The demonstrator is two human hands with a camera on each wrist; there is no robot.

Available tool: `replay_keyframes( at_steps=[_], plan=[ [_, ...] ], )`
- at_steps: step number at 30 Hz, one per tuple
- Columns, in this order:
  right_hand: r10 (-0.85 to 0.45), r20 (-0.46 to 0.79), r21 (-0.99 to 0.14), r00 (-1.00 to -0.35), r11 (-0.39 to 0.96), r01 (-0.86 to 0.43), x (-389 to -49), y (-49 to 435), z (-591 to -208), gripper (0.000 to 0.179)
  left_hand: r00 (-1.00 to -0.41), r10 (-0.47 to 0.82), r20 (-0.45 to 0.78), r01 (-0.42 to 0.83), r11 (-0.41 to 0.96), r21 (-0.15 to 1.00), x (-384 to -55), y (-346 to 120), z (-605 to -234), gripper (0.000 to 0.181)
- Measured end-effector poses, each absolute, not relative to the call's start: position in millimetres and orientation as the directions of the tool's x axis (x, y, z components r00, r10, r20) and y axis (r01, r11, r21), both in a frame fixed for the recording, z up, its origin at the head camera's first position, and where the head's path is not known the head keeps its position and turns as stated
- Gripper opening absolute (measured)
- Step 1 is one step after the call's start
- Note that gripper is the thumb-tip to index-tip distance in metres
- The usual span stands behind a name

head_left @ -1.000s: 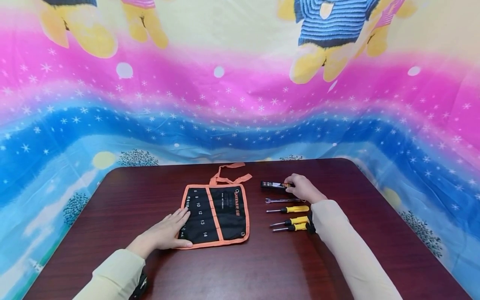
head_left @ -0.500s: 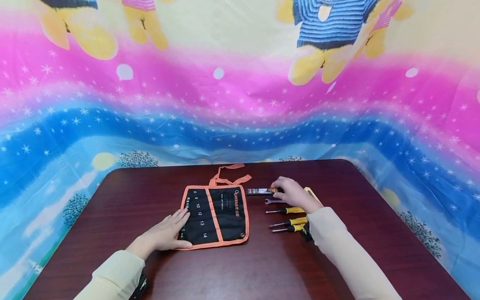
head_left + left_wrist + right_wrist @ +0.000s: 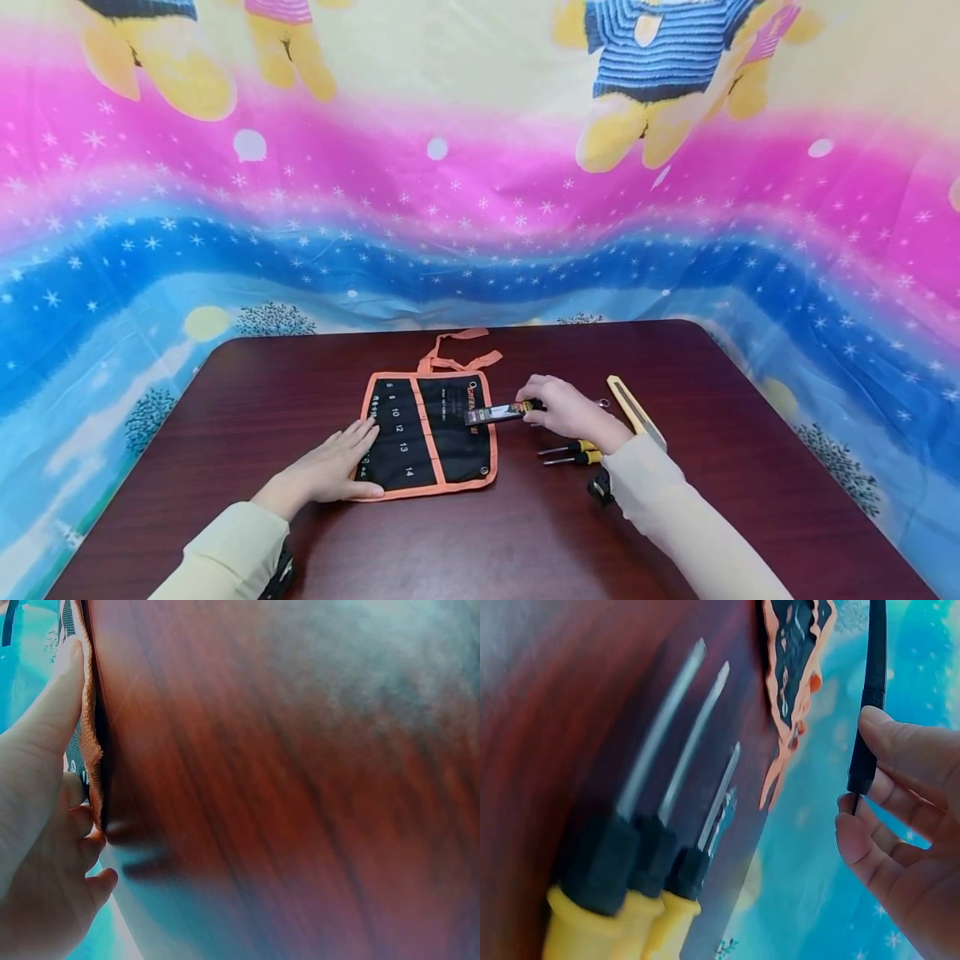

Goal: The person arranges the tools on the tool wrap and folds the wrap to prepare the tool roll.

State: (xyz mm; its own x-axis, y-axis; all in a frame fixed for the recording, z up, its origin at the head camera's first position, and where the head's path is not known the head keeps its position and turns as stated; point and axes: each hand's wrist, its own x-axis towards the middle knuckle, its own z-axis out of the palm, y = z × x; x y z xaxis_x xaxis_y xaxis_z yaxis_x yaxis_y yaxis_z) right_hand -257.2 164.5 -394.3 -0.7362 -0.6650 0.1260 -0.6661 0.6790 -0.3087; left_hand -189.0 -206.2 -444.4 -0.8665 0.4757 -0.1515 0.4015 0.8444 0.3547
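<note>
Moved since half a second ago: the black case and right hand, leftward; the case was beside the pouch and now shows over its right panel.
Backdrop: pink, blue and cream printed cloth behind the table.
Table: dark red-brown, glossy.
Pouch: black, orange-trimmed, laid out flat, ties toward the far edge.
Left hand: fingers extended, thumb spread away, resting on the pouch's left side.
Right hand: pinching the black case's right end between thumb and fingers.
Cutter: pale yellow, right of the right hand.
Screwdrivers: three, yellow-handled, side by side, tips leftward in the head view.
Black case: raised off the table.
Wrench: mostly hidden behind the right hand.
</note>
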Motion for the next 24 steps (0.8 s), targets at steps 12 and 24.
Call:
replay_keyframes(
  at_steps=[12,24],
  plan=[
    [-0.694,0.053,-0.328,-0.719,0.668,-0.668,-242,149,-411,0.019,-0.874,0.464,-0.146,0.391,0.848,0.359,-187,-205,-443,0.096],
    [-0.716,0.011,-0.31,-0.698,0.661,-0.683,-231,138,-413,0.02,-0.866,0.475,-0.155,0.392,0.839,0.377,-188,-206,-443,0.095]
  ],
)
